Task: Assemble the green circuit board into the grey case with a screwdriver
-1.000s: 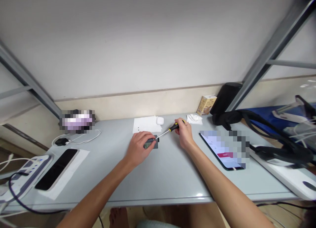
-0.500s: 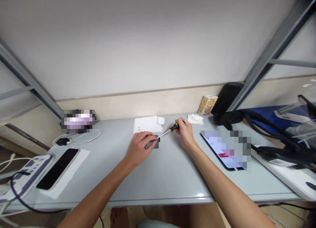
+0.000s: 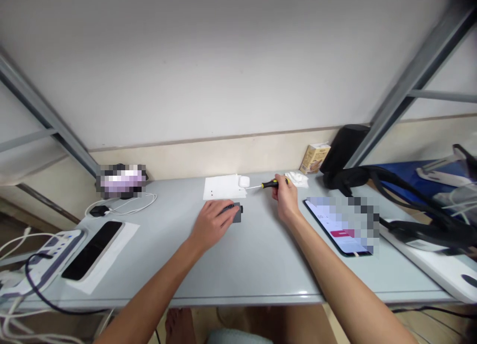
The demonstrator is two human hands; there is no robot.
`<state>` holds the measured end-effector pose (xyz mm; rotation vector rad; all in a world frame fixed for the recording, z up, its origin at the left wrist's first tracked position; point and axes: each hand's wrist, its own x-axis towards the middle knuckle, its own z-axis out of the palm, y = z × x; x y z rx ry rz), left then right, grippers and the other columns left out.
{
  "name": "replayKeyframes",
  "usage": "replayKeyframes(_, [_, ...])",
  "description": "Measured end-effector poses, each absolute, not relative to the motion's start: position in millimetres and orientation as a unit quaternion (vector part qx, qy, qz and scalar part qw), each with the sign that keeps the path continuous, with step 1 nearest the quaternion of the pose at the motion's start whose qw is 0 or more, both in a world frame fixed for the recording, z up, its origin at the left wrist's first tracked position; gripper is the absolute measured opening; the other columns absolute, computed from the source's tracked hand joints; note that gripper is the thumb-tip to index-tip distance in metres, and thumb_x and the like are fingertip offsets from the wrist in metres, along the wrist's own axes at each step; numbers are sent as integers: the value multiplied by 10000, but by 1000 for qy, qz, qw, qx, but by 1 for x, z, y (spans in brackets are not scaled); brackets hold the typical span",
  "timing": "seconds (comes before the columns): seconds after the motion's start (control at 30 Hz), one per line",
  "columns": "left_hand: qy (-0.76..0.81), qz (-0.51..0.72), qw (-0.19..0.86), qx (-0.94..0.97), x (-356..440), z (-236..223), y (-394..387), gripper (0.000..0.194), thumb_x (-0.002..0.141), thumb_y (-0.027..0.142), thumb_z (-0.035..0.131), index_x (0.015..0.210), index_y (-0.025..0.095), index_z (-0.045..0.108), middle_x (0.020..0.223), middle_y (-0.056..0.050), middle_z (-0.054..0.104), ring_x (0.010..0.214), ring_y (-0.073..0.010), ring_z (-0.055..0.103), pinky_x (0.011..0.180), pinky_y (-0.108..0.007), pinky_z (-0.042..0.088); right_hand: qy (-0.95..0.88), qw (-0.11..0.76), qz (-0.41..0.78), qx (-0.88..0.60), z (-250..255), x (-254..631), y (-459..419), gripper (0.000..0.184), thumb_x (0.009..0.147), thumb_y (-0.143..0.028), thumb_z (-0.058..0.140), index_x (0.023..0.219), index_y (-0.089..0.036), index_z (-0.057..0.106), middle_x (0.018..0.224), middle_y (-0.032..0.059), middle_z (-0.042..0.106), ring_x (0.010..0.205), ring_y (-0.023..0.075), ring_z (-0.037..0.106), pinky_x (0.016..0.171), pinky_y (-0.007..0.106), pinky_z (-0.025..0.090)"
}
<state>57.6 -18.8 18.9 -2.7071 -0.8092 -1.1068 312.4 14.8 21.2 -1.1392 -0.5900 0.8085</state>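
Note:
My left hand (image 3: 213, 224) rests on a small grey box-shaped device (image 3: 234, 213) in the middle of the grey table (image 3: 253, 264), fingers curled over it and holding it down. My right hand (image 3: 286, 201) grips a screwdriver with a black and yellow handle (image 3: 271, 183). Its thin shaft points left, level, with the tip close to a white earbud case (image 3: 243, 181). The tip is lifted clear of the device. A white sheet of paper (image 3: 220, 187) with tiny dark specks lies just behind the device.
A phone with a lit screen (image 3: 341, 226) lies right of my right hand. A crumpled tissue (image 3: 297, 178), a small carton (image 3: 315, 158) and a black bag (image 3: 357, 165) sit at the back right. A dark phone (image 3: 92, 242), power strip (image 3: 40, 257) and cables lie at the left.
My right hand lifted the screwdriver off the device and swung it back and to the right, the shaft now level. My left hand flattened over the device.

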Motion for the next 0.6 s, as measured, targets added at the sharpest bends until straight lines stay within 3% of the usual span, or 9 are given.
replayKeyframes(0.17, [-257,-333,62,-905,49,18,-21,394,1047,135,505,1389,277,641,1308,-84,732,1203,-214,692,1020,-407,498,-373,670,357,-534,14,300,12,484,761,-673,748,890,-211,685,635,-36,594,520,114,439,484,249,310])
replayKeyframes(0.33, [-265,-344,69,-898,42,15,-24,465,1060,170,459,1512,256,528,1468,-119,647,1405,-252,578,1142,-470,431,-473,612,375,-511,10,283,4,523,747,-655,778,998,-197,763,771,6,698,559,117,450,533,257,338])
replayKeyframes(0.47, [-278,-413,80,-864,45,28,-25,335,1049,157,479,1328,249,638,1353,-109,709,1292,-240,654,1062,-441,496,-499,588,380,-510,10,279,1,514,729,-642,793,987,-198,777,815,10,713,544,102,404,538,257,321])
replayKeyframes(0.6, [-311,-475,94,-818,33,48,-49,158,996,151,566,1041,260,672,1007,-57,746,949,-206,721,871,-380,561,-485,599,373,-516,12,283,2,515,736,-656,783,969,-198,770,819,26,729,598,129,510,587,260,392])
